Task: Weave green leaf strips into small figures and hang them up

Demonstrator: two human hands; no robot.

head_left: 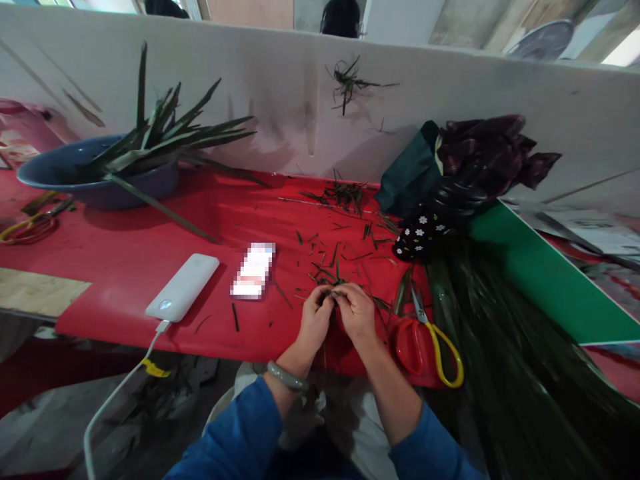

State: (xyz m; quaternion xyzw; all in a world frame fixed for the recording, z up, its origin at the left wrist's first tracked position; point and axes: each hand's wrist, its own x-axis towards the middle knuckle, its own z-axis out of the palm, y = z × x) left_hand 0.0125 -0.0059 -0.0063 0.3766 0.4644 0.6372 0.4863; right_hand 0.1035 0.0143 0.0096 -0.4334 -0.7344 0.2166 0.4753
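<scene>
Near the front edge of the red-covered table, my left hand and my right hand meet with fingertips pinched together. Between them are narrow green leaf strips, mostly hidden by the fingers; strip ends stick out above the fingertips. Cut leaf scraps lie scattered just beyond my hands. To the right of my right hand rest scissors with red and yellow handles, blades pointing away, beside a large pile of long dark green leaves.
A blue basin holding spiky leaves stands at the back left, with other scissors beside it. A white power bank with a cable and a lit phone lie left. Dark plastic bags and a green board are right.
</scene>
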